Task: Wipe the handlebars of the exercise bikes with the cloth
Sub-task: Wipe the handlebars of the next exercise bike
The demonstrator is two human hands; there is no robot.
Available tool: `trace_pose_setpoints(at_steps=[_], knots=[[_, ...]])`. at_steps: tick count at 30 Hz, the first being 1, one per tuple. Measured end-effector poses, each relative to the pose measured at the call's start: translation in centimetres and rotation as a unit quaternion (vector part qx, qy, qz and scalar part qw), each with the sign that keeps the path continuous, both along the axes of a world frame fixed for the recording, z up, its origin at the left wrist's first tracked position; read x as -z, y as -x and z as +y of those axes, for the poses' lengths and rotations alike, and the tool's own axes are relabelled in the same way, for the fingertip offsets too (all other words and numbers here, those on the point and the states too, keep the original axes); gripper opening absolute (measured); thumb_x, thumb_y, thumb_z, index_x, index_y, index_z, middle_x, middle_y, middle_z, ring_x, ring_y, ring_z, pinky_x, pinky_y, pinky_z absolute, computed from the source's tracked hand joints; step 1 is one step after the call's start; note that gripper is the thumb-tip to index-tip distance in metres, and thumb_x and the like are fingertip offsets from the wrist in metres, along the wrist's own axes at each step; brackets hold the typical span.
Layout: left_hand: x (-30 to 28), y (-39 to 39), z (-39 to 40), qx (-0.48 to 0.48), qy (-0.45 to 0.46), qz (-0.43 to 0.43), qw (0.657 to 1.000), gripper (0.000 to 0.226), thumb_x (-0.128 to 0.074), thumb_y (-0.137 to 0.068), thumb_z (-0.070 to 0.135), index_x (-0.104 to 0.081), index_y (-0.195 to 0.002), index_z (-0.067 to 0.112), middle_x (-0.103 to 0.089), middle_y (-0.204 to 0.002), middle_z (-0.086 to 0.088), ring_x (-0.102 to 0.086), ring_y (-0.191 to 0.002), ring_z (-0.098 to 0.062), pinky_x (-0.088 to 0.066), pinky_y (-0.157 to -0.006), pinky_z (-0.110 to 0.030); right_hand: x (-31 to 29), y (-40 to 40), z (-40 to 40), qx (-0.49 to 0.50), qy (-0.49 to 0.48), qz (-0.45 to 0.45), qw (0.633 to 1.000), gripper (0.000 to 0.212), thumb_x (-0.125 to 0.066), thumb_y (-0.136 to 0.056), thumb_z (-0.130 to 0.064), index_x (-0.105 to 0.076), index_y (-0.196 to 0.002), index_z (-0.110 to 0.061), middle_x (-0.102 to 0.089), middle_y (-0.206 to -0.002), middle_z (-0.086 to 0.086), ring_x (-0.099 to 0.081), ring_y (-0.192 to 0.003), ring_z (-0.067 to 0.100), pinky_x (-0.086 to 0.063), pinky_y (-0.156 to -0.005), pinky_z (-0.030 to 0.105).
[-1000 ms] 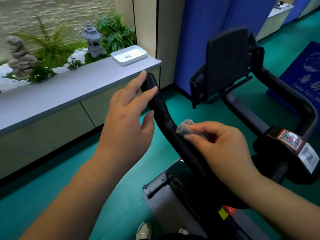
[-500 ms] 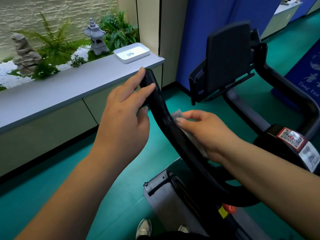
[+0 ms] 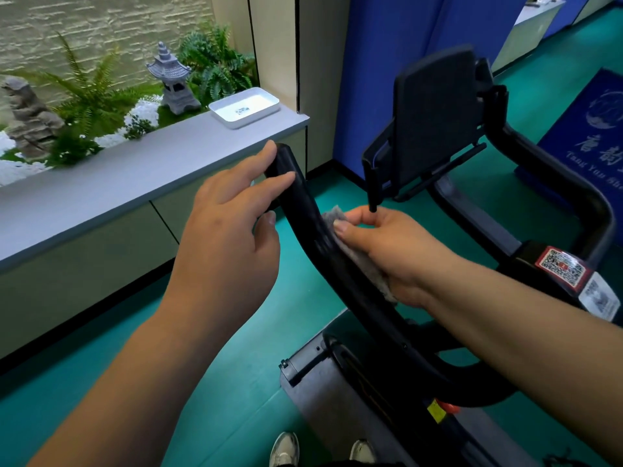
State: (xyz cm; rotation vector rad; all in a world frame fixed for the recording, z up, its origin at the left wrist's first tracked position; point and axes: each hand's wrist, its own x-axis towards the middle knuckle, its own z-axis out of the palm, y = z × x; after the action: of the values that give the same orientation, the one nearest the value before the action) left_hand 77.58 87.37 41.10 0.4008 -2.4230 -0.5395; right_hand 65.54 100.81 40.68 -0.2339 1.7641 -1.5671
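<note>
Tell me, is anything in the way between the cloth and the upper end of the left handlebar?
Partly. The cloth in the right hand has bare bar just above it, but the left hand rests its fingers on the tip of the left handlebar, covering that end.

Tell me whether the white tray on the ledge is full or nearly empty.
Nearly empty. The white tray on the grey ledge shows a bare white bottom, with only one small item near its middle, too small to identify.

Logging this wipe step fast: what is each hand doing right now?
Left hand: open, straight fingers resting on the left handlebar near its tip.
Right hand: holds the grey cloth, pressing it against that bar.
</note>
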Motion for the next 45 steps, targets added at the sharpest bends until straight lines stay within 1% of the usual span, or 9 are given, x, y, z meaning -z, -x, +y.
trace_pose_setpoints(at_steps=[6, 12, 17, 20, 24, 29, 33, 38, 45], knots=[[-0.1, 0.0, 0.1, 0.000, -0.013, 0.002, 1.000, 0.047, -0.057, -0.086, -0.003, -0.059, -0.129, 0.017, -0.044, -0.144, 0.007, -0.040, -0.131, -0.017, -0.029, -0.108, -0.025, 0.5, -1.4, 4.3, -0.008, -0.070, 0.044, 0.997, 0.010, -0.068, -0.085, -0.017, -0.065, -0.076, -0.017, -0.069, -0.071, 0.008, -0.062, -0.059, 0.016, -0.052, -0.060, 0.028], [-0.1, 0.1, 0.4, -0.001, -0.010, -0.015, 1.000, 0.047, -0.059, -0.086, 0.001, -0.057, -0.130, 0.017, -0.041, -0.147, 0.004, -0.037, -0.134, -0.018, -0.026, -0.110, -0.025, 0.8, -0.6, 1.5, 0.023, -0.099, 0.126, 0.987, 0.010, -0.074, -0.081, -0.025, -0.070, -0.080, -0.016, -0.071, -0.065, -0.004, -0.063, -0.054, 0.004, -0.047, -0.058, 0.021], [0.0, 0.0, 0.5, 0.001, -0.015, -0.020, 1.000, 0.047, -0.059, -0.087, 0.006, -0.056, -0.132, 0.018, -0.039, -0.148, 0.005, -0.036, -0.135, -0.017, -0.026, -0.110, -0.026, -0.1, -2.0, 6.5, -0.055, -0.196, 0.206, 0.957, 0.010, -0.071, -0.083, -0.028, -0.074, -0.077, -0.020, -0.072, -0.069, -0.014, -0.061, -0.059, -0.008, -0.042, -0.055, 0.004], [0.0, 0.2, 0.6, -0.002, -0.013, -0.015, 1.000, 0.046, -0.059, -0.087, 0.005, -0.056, -0.132, 0.018, -0.039, -0.148, 0.002, -0.036, -0.135, -0.020, -0.026, -0.110, -0.026, -0.1, -2.2, 6.5, -0.031, -0.169, 0.190, 0.967, 0.013, -0.071, -0.082, -0.030, -0.075, -0.075, -0.019, -0.071, -0.066, -0.013, -0.060, -0.055, -0.009, -0.041, -0.051, 0.003], [0.3, 0.2, 0.9, 0.006, -0.005, -0.018, 1.000, 0.045, -0.060, -0.086, 0.005, -0.058, -0.130, 0.017, -0.036, -0.150, -0.001, -0.037, -0.134, -0.026, -0.025, -0.108, -0.027, -0.1, -1.8, 3.4, 0.036, -0.116, 0.221, 0.968, 0.007, -0.073, -0.081, -0.025, -0.075, -0.083, -0.018, -0.073, -0.075, -0.009, -0.063, -0.065, -0.006, -0.046, -0.061, 0.006], [0.7, 0.1, 0.9, 0.021, -0.013, -0.012, 1.000, 0.045, -0.061, -0.086, 0.006, -0.058, -0.130, 0.017, -0.032, -0.152, -0.002, -0.035, -0.135, -0.026, -0.028, -0.108, -0.032, -0.1, -3.3, 7.0, -0.009, -0.129, 0.279, 0.952, 0.010, -0.075, -0.078, -0.019, -0.074, -0.084, -0.027, -0.070, -0.077, -0.020, -0.061, -0.071, -0.014, -0.040, -0.064, -0.002], [0.8, 0.2, 1.0, 0.020, -0.013, -0.009, 1.000, 0.045, -0.061, -0.087, 0.006, -0.057, -0.130, 0.018, -0.031, -0.153, 0.000, -0.035, -0.135, -0.026, -0.028, -0.109, -0.033, 0.0, -4.1, 7.2, 0.026, -0.060, 0.324, 0.944, 0.020, -0.078, -0.073, -0.012, -0.076, -0.084, -0.029, -0.072, -0.087, -0.016, -0.064, -0.087, -0.010, -0.043, -0.080, 0.002], [0.8, 0.2, 0.6, 0.019, 0.007, -0.013, 1.000, 0.045, -0.061, -0.086, 0.008, -0.058, -0.129, 0.017, -0.033, -0.152, -0.003, -0.037, -0.133, -0.028, -0.025, -0.109, -0.030, 0.4, -3.2, 3.8, -0.043, 0.016, 0.433, 0.900, 0.023, -0.076, -0.075, -0.008, -0.076, -0.095, -0.020, -0.066, -0.098, -0.009, -0.060, -0.096, -0.004, -0.040, -0.089, 0.007], [0.8, -0.1, 0.5, 0.023, -0.005, -0.009, 1.000, 0.046, -0.059, -0.088, 0.007, -0.056, -0.132, 0.019, -0.032, -0.152, 0.002, -0.034, -0.135, -0.024, -0.025, -0.107, -0.028, 0.6, -4.1, 9.7, -0.131, 0.005, 0.469, 0.873, 0.019, -0.073, -0.074, -0.028, -0.078, -0.092, -0.024, -0.064, -0.099, -0.013, -0.063, -0.097, 0.003, -0.045, -0.085, 0.011]])
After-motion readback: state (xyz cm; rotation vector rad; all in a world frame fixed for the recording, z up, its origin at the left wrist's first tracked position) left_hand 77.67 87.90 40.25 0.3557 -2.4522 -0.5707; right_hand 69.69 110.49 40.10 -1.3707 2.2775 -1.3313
